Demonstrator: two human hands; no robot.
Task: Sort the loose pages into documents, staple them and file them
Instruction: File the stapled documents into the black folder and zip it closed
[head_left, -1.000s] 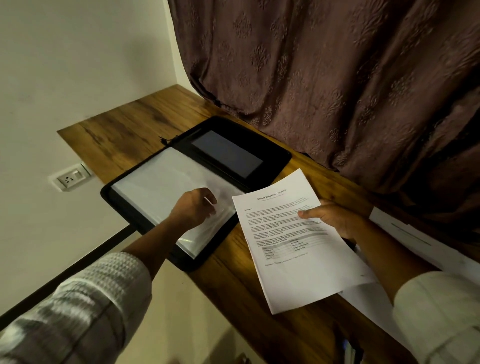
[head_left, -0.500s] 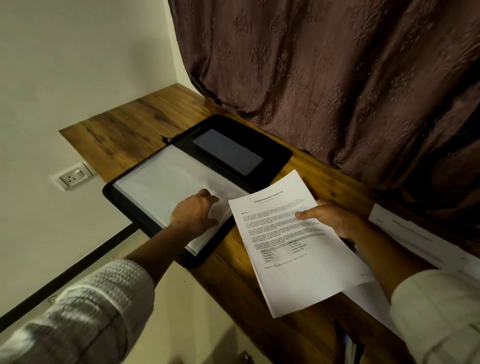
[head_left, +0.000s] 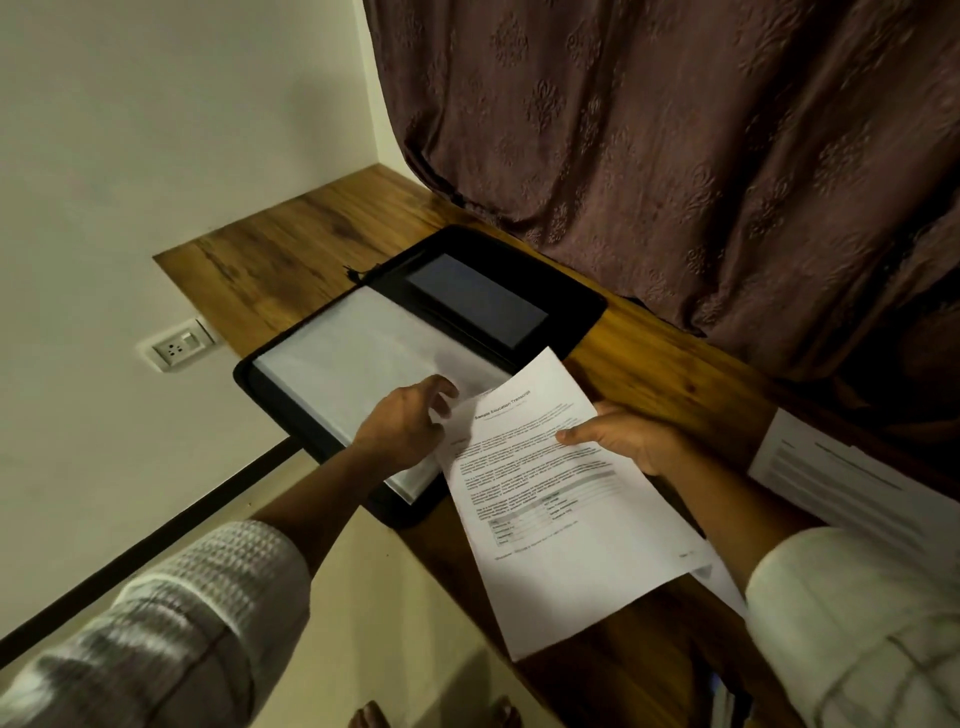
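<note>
A dark brown patterned curtain (head_left: 675, 156) fills the upper right, and a plain pale wall (head_left: 156, 130) takes the left. Between them a wooden desk (head_left: 291, 244) runs from the far corner down towards the person.

A black folder (head_left: 571, 317) lies open on the desk, its near corner hanging past the desk's front edge. Its far half shows a dark pocket; its near half carries a clear sleeve (head_left: 353, 358) with white paper inside.

A printed page (head_left: 561, 519), with a heading, blocks of text and a small table, is held above the desk just to the right of the folder. Its top left corner reaches over the folder's near half. More printed sheets (head_left: 841, 478) lie flat on the desk at the right, partly hidden by the right arm.

The right hand (head_left: 634, 441) grips the page at its right edge, thumb on top and fingers beneath. The left hand (head_left: 405, 426) rests on the sleeve where the page's corner meets it. Its fingers are curled round something white, but whether they pinch the sleeve or the page cannot be told.

A white wall socket (head_left: 176, 345) sits below the desk's left end.
</note>
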